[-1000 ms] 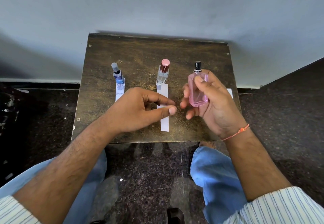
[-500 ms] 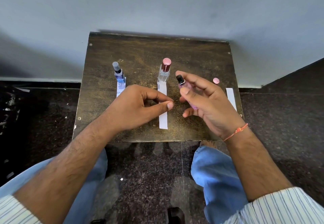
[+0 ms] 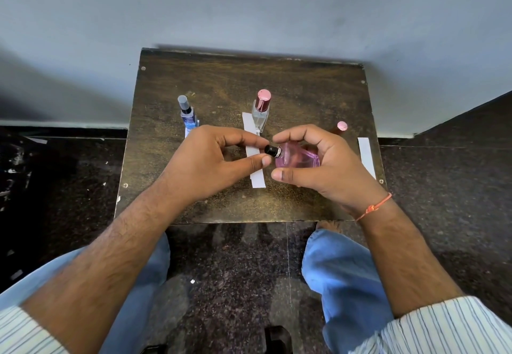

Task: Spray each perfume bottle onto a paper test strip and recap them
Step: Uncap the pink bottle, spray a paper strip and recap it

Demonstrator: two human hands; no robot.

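My right hand (image 3: 327, 165) grips the pink perfume bottle (image 3: 297, 159), tipped on its side with its black spray head pointing left. My left hand (image 3: 210, 162) has its thumb and index finger pinched round that spray head. The bottle's round pink cap (image 3: 342, 125) lies on the table behind my right hand. A blue bottle (image 3: 187, 116) with a grey cap and a clear bottle (image 3: 261, 111) with a pink cap stand capped. White paper strips lie by each: a left strip (image 3: 187, 132), a middle strip (image 3: 257, 180), a right strip (image 3: 366, 157).
Everything sits on a small dark wooden table (image 3: 221, 76) pushed against a grey wall. Dark speckled floor surrounds it. My knees in blue jeans are below the table's front edge.
My right hand tipped the pink bottle from upright to lying sideways and lowered it. Its spray head now sits between my left thumb and index finger.
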